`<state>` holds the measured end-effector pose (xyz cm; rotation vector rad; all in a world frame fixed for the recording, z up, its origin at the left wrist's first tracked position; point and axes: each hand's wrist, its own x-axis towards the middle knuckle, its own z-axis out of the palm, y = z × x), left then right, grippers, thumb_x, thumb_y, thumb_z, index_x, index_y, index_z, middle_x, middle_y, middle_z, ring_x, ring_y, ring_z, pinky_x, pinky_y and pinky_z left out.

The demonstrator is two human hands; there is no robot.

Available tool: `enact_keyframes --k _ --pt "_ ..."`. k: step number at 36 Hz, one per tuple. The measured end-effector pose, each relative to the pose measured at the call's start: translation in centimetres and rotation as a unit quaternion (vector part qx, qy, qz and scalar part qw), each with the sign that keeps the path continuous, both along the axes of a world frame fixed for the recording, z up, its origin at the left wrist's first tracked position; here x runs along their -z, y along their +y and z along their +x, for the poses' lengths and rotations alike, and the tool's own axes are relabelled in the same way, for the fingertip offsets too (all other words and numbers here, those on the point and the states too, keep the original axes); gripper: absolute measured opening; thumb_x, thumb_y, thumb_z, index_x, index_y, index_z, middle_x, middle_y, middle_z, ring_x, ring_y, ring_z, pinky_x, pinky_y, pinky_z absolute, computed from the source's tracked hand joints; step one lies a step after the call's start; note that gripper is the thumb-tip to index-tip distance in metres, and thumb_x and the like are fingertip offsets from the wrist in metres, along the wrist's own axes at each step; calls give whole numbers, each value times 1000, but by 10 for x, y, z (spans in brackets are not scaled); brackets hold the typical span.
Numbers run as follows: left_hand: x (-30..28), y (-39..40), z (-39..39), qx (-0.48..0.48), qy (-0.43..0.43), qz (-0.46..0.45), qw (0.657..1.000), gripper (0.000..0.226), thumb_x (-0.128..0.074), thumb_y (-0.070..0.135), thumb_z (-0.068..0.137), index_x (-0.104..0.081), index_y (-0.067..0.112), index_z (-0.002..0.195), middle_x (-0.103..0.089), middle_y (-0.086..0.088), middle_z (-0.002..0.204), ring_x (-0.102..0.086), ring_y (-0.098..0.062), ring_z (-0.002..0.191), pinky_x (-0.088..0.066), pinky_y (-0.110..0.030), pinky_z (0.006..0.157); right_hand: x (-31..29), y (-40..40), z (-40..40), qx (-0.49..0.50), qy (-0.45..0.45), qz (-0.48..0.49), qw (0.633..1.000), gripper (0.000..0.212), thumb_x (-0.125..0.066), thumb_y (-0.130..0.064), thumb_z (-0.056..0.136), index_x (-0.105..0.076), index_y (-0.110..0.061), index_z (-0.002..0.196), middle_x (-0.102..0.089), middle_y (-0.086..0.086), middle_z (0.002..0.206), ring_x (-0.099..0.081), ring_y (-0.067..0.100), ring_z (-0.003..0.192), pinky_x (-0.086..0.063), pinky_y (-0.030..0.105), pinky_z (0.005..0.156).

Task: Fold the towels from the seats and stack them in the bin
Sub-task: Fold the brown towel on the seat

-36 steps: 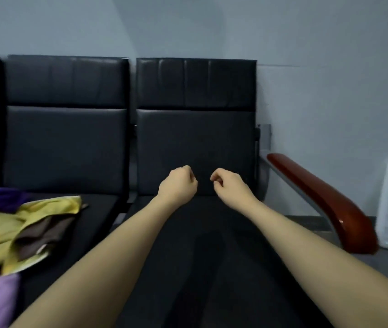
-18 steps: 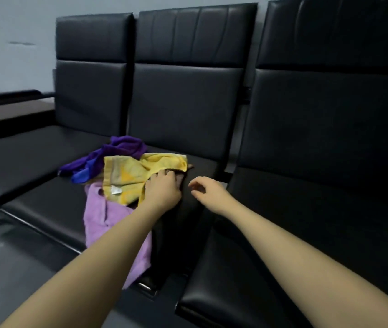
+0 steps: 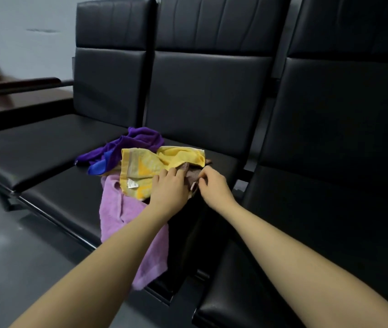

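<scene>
Towels are lying heaped on the middle seat of a row of black padded seats: a yellow towel on top, a dark purple towel behind it, a lilac towel hanging over the seat's front edge, and a brown towel peeking out under the yellow one. The left hand is resting on the yellow and brown towels, fingers fairly straight. The right hand is pinching the brown towel's edge with curled fingers. A wooden armrest is showing at far left.
</scene>
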<state>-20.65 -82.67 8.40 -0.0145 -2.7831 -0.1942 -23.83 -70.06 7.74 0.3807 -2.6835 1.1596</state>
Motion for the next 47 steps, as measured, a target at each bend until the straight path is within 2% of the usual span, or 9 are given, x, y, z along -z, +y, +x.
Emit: enact_keyframes --k 5,15,20,23,26,37,41,44,47 --pt "-11 7 -9 3 18 26 999 31 -40 32 96 -50 17 122 -52 -3 124 -43 -27 115 -33 -37 95 -21 15 -7 16 15 -139 990 14 -47 -4 93 -54 -12 83 -54 -4 76 -49 11 71 -37 7 55" --pt "-15 16 -7 -8 47 21 999 29 -35 26 100 -58 19 117 -59 -2 111 -50 -28 105 -33 -36 86 -42 44 -7 46 55 -223 972 16 -43 0 92 -55 -10 86 -60 2 81 -56 18 80 -44 28 71" --pt "-36 32 -5 55 108 219 968 18 -43 17 97 -59 12 103 -64 -5 97 -61 -28 89 -45 -35 66 -45 66 0 60 71 -241 966 22 -40 2 94 -54 -14 89 -61 3 88 -58 16 84 -46 28 73" --pt "-56 49 -1 111 122 256 952 40 -42 7 94 -45 20 132 -64 -6 115 -60 -27 100 -50 -37 76 -51 90 6 51 82 -228 969 25 -41 -1 95 -54 -20 87 -63 4 91 -59 16 86 -46 27 73" --pt "-69 65 5 156 116 263 945 52 -40 -2 86 -41 26 130 -61 -7 110 -58 -27 95 -48 -39 75 -60 114 17 33 97 -220 970 24 -45 3 93 -57 -18 90 -63 1 89 -58 12 83 -45 20 72" --pt "-94 152 23 194 100 326 920 20 -44 10 95 -56 12 111 -65 -3 99 -61 -23 93 -49 -35 78 -86 218 66 111 81 -109 984 18 -49 -8 95 -64 -13 105 -52 5 107 -53 17 104 -41 17 81" --pt "-105 185 35 247 66 387 886 33 -44 6 96 -47 19 126 -63 -4 97 -61 -18 85 -48 -28 72 -91 247 81 160 69 -48 984 20 -54 -26 95 -64 -14 109 -49 3 109 -47 20 111 -39 28 93" --pt "-112 205 41 300 69 343 887 43 -42 -1 91 -44 25 125 -58 -3 93 -58 -20 80 -49 -33 71 -92 259 90 186 59 -4 981 18 -56 -22 94 -60 -18 111 -44 -3 109 -47 18 111 -41 29 94" --pt "-115 224 45 330 96 251 905 25 -44 1 91 -56 13 110 -54 -6 99 -55 -22 86 -50 -41 76 -91 266 101 180 90 -3 980 20 -60 -20 91 -56 -24 110 -44 -6 104 -49 15 100 -46 33 91"
